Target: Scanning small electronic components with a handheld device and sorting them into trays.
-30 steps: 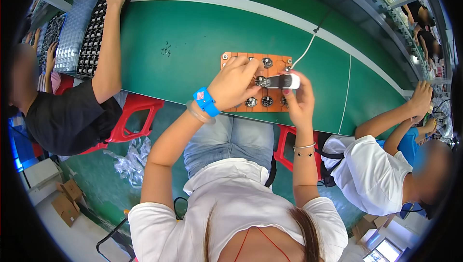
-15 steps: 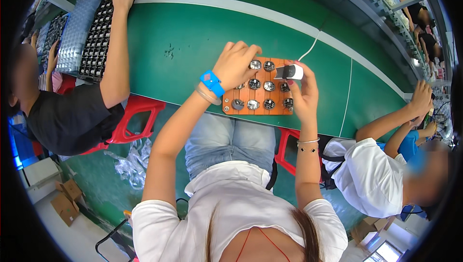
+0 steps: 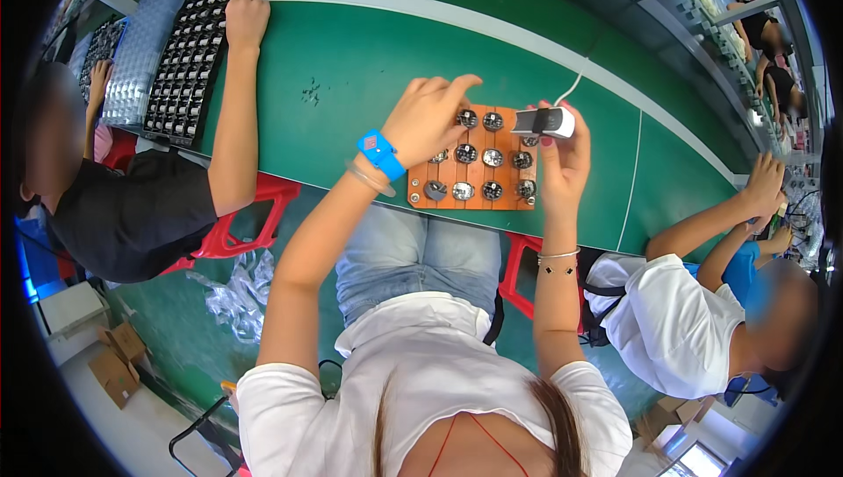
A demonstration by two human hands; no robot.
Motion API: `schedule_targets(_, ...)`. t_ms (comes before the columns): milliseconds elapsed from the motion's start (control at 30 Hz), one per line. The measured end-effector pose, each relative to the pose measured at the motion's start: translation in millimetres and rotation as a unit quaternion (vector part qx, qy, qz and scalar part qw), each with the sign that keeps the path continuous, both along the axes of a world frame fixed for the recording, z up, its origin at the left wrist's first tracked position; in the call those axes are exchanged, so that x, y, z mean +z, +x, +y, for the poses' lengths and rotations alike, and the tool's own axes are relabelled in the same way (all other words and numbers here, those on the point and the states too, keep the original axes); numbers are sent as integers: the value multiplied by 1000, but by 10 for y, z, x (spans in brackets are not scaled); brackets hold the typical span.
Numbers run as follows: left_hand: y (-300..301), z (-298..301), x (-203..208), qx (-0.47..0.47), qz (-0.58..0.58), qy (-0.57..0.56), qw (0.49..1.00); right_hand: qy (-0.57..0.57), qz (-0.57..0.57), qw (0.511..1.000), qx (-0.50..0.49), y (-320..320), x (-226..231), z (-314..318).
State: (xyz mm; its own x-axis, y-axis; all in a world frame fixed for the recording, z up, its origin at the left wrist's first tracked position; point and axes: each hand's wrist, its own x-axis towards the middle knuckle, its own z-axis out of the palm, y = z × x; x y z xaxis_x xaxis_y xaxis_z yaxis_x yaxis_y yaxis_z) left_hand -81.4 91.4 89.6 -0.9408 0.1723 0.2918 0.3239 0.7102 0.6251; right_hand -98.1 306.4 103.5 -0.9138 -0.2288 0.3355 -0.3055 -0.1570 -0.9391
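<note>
1. Board (image 3: 479, 173) of orange material lies flat at the near edge of the green bench (image 3: 351, 55), in front of the person's lap; it bears rows of round parts (image 3: 493, 190), some dark, some silvery.
2. The left hand (image 3: 428, 122) is over the board's upper left area, thumb and fingers bent near a part in the far row (whether its grip is closed on anything I cannot tell, since the fingers hide it).
3. A blue wristband (image 3: 380, 154) and a clear bangle (image 3: 371, 178) circle that wrist, just left of the board.
4. The right hand (image 3: 567, 148) has its grip closed around a white-and-black device (image 3: 549, 122), held at the board's upper right corner and covering that corner from view.
5. A white cable (image 3: 572, 86) runs up from beside the device, beyond the board; a bracelet (image 3: 558, 263) shows on the right wrist, on the board's near side.
6. Small dark scraps (image 3: 311, 92) lie well to the left of the board.
7. Farther left of the board stands a black tray (image 3: 184, 64) full of small parts, with a co-worker's hand (image 3: 248, 18) beside its right edge.
8. Right of the board, well apart, are another co-worker's hands (image 3: 767, 177).
</note>
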Motion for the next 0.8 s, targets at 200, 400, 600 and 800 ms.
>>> schedule_targets(200, 116, -240, -18, 37, -25, -70, 997, 49, 15, 999, 17, 46, -26, 39)
schedule_targets(400, 157, -188, 25, 16, -10, 2, 1000, 88, 15, 994, 61, 44, -59, -110)
schedule_targets(600, 251, -10, 313, -28, 67, 44, 996, 236, 166, 955, 65, 33, -44, -213)
schedule_targets(800, 285, -71, 267, -6, 41, 60, 997, 38, -7, 996, 80, 78, -51, -200)
